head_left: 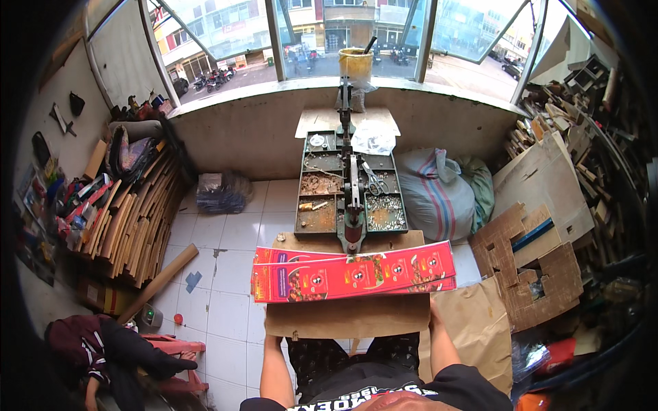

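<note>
- A stack of long, flat red boxes (353, 275) lies across the middle of the frame, resting on a brown cardboard sheet (347, 315) that sits over the person's lap.
- The red boxes carry printed pictures and yellow edging; the top one is slightly skewed over those below it.
- The left hand (274, 335) is at the lower left edge of the cardboard sheet, mostly hidden beneath it; whether its fingers are closed cannot be told.
- The right hand (434, 307) reaches up to the right edge of the cardboard sheet, just below the right end of the red boxes; its fingers are hidden, so its grip cannot be told.
- Both bare forearms rise from the bottom edge, well apart, one on each side of the sheet.
- Just above the boxes, at centre, stands a metal press tool (352, 205) mounted along a green compartment tray (319, 198) holding small metal parts and a pair of scissors (373, 181).
- Right of the tray lies a striped sack (435, 192), and further right, cut cardboard pieces (541, 267).
- At the left, wooden slats (130, 226) lean in a pile, with a cardboard tube (159, 282) on the white tiled floor (226, 301).
- At top centre, a yellow bucket (356, 65) sits on the window ledge.
</note>
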The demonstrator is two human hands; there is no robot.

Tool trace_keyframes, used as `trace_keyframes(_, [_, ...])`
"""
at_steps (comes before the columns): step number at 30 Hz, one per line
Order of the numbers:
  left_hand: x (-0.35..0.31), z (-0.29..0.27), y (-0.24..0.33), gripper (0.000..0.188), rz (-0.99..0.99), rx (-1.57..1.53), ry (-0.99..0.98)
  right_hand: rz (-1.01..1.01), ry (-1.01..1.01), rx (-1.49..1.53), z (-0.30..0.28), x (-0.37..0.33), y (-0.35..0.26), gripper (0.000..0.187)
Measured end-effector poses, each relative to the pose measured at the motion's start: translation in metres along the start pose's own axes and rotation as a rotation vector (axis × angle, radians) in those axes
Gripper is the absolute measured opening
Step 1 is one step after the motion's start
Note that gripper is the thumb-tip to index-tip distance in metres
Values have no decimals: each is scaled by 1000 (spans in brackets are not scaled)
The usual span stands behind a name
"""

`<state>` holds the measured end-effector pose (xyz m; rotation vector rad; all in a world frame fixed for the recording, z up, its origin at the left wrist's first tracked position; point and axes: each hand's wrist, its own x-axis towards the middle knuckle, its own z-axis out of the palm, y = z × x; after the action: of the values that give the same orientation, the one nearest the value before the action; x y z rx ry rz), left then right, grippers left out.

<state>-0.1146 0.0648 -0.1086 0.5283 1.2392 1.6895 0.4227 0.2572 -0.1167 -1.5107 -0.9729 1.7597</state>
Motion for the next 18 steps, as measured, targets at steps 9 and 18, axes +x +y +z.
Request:
trace_keyframes(9, [42,19,217,95,-82,107,137,-95,-10,-27,-36,-11,-260,114])
trace_keyframes(18, [85,114,226,64,-102,509,-83,-205,126,-458,19,31,-259,83])
